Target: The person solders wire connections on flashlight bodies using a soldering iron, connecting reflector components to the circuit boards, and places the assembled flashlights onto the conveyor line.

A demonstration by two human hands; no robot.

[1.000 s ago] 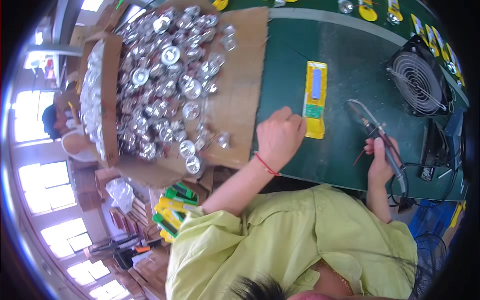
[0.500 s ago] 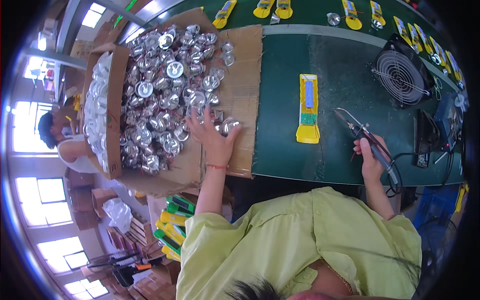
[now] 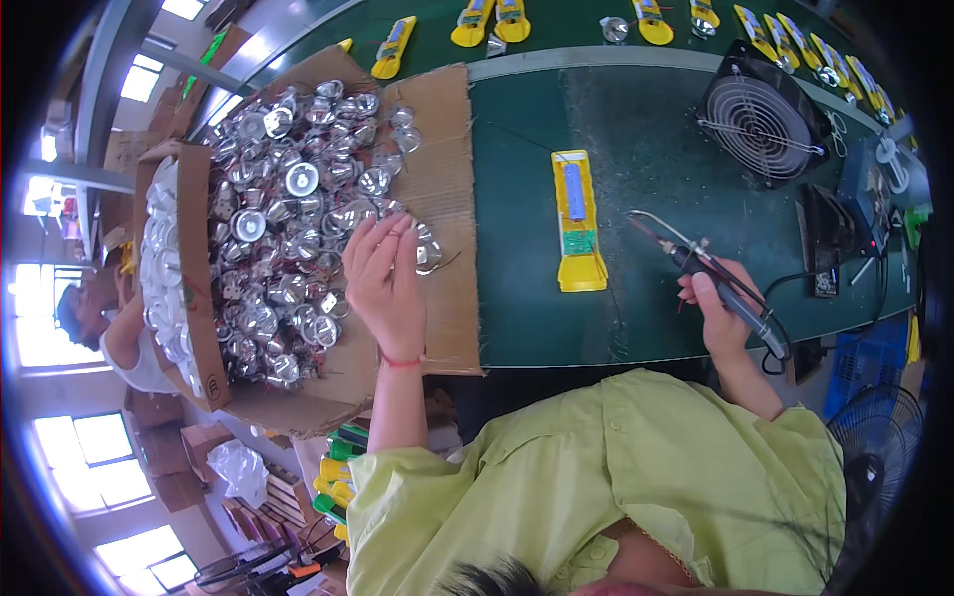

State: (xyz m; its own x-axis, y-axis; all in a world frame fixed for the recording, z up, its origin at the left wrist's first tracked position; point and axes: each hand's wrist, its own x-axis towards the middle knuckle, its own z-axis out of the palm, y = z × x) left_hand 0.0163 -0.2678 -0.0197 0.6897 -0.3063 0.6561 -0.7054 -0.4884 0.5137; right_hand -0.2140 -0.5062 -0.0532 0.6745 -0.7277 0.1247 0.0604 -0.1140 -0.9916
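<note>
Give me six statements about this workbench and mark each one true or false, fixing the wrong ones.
1. The right hand holds a soldering iron. True.
2. The left hand is touching the soldering iron. False: it is over the heap of silvery reflectors; whether it grips one is unclear.
3. The nearest yellow casing lies on the green bench top. True.
4. A red band circles the right wrist. False: it is around the left wrist.
5. A blue cylinder and a green circuit board are in that casing. True.
6. The black fan with a round grille is on the cardboard. False: it is on the green bench top.
</note>
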